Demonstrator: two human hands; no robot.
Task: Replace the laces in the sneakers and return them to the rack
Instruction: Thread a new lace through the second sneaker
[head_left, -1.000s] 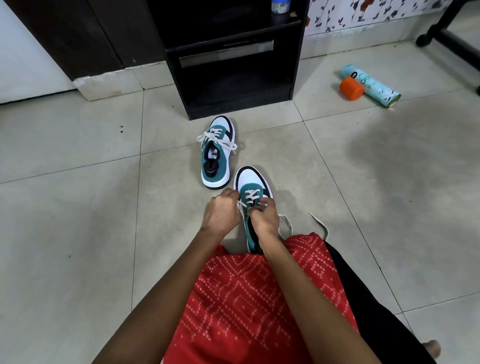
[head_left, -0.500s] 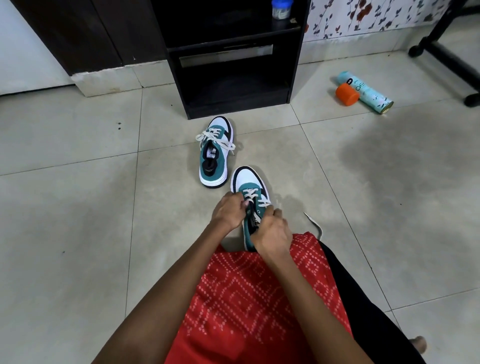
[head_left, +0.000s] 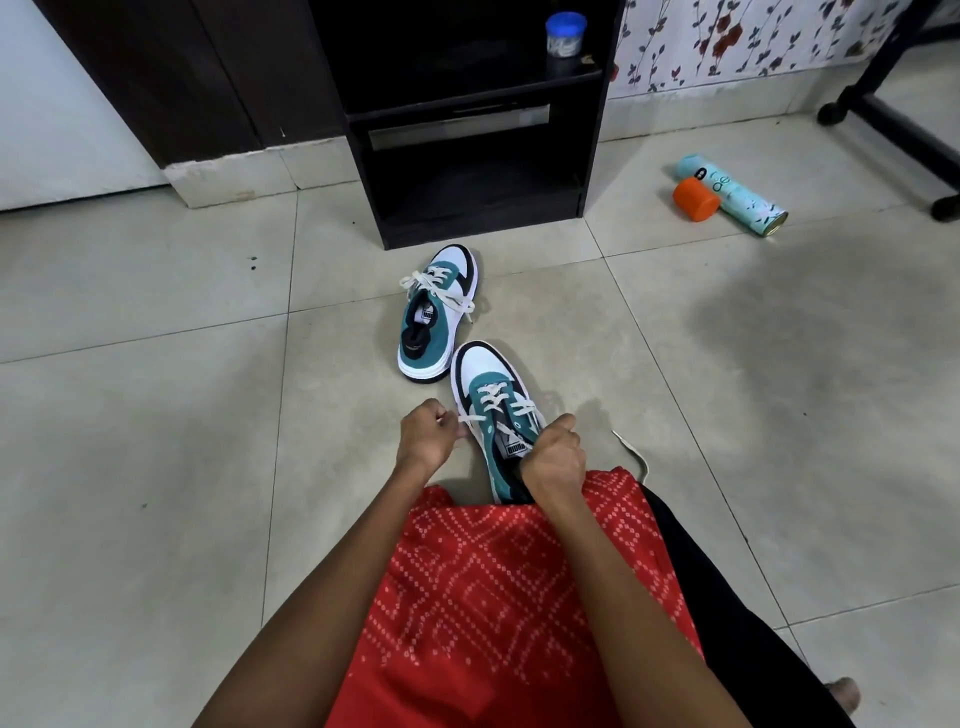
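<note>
Teal sneaker (head_left: 485, 387) heel hidden under cloth (head_left: 493, 597).

- The rack (head_left: 467, 156) stood on the floor (head_left: 156, 467) against the wall, with a jar (head_left: 565, 34) on the right end of its upper shelf.
- The far sneaker (head_left: 434, 317) lay just in front of the rack, toe toward it.
- The near sneaker (head_left: 493, 410) lay nearer the person, just right of the far one's heel.
- The left hand (head_left: 428, 439) sat at the near sneaker's left side and the right hand (head_left: 553, 457) at its right, each gripping the lace (head_left: 491, 396).
- A can (head_left: 737, 195) lay on its side well right of the rack, a cap (head_left: 695, 199) just beside it on the left.
</note>
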